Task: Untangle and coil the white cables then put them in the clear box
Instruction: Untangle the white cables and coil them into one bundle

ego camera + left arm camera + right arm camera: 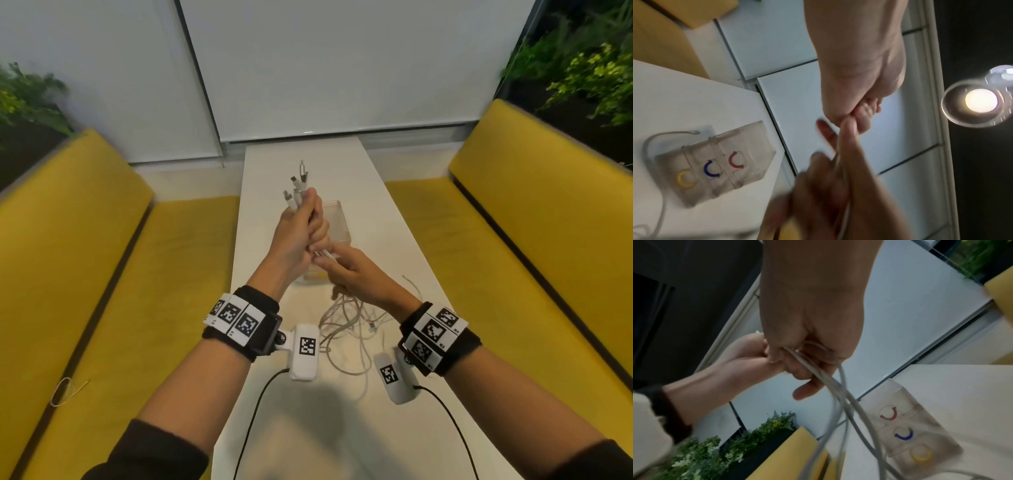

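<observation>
We clench our left hand (301, 226) round the white cables (346, 318) below their plugs, so our right hand (346, 274) fingers can pinch strands free (tangle trailing mid-tabletop, beside the clear box (337, 219)).

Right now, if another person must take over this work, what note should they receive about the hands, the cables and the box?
Left hand: raised above the table, gripping a bundle of white cables near their plugs, which stick up past the fist.
Right hand: just below the left, pinching the same cable strands.
The rest of the cables hang down into a loose tangle on the table near the wrists.
Clear box: on the table behind the hands, with red, blue and yellow clips inside; no cable in it.
Done: ends gathered. Left: untangle, coil, put into the box.
</observation>
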